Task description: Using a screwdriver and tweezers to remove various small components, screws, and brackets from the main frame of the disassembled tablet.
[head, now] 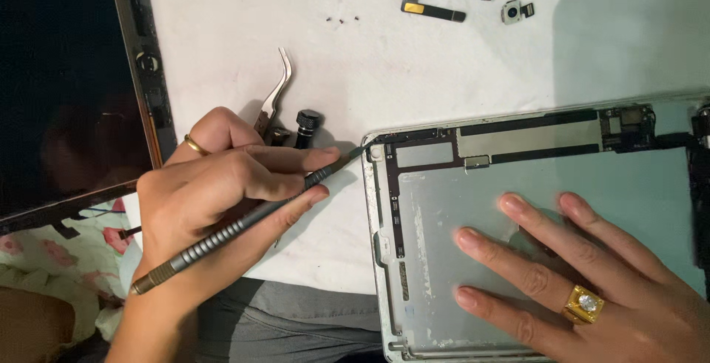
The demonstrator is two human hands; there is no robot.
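Note:
My left hand (214, 200) grips a slim grey knurled screwdriver (222, 237) like a pen. Its tip touches the top left corner of an opened silver tablet shell (429, 207), beside a black strip of circuitry (518, 137). My right hand (592, 289) lies flat on the bare metal inside the shell with its fingers spread, holding nothing. It wears a gold ring with a clear stone (584, 304). A thin gold band is on a left finger.
Curved metal tweezers (275, 89) and a black knurled knob (307, 122) lie just behind my left hand. A detached dark screen panel (66, 89) lies at the left. Small camera modules (429, 8) (514, 11) and tiny screws (340, 19) are scattered on the white table top (222, 30). Floral cloth (59, 259) shows at the lower left.

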